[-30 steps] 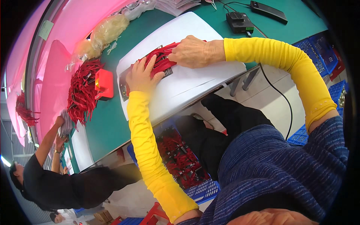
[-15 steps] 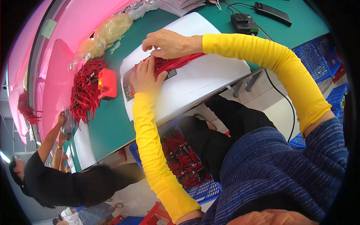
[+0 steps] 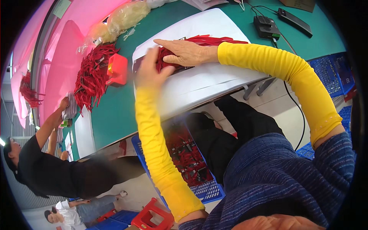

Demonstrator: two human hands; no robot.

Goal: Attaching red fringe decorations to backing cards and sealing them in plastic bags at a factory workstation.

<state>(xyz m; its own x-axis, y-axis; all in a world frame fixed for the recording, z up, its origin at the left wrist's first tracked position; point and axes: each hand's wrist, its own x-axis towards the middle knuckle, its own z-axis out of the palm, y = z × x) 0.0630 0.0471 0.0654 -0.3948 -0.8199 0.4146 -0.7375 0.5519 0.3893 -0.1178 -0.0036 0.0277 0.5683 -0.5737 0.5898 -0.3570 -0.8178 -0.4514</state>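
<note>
On the white sheets [image 3: 191, 90] lies a bundle of red straps [image 3: 218, 39], with a dark printed card partly under my hands. My right hand [image 3: 184, 52] rests flat across the straps, fingers stretched out to the left. Beside it, at the bundle's left end, my left hand [image 3: 151, 73] is smeared by motion, its fingers extended and thumb apart. It seems to hold nothing; whether it touches the card cannot be made out.
Left of the sheets stand a red box [image 3: 117, 69] and a heap of red straps [image 3: 91, 76]. Clear plastic bags [image 3: 128, 16] lie behind. A black device [image 3: 267, 27] with cables sits back right. A blue crate [image 3: 207, 193] is below; a co-worker [image 3: 50, 165] stands left.
My right hand has gone from bent fingers at the straps' left end to lying flat over them. My left hand has lifted or shifted slightly. The whole view has also shifted.
</note>
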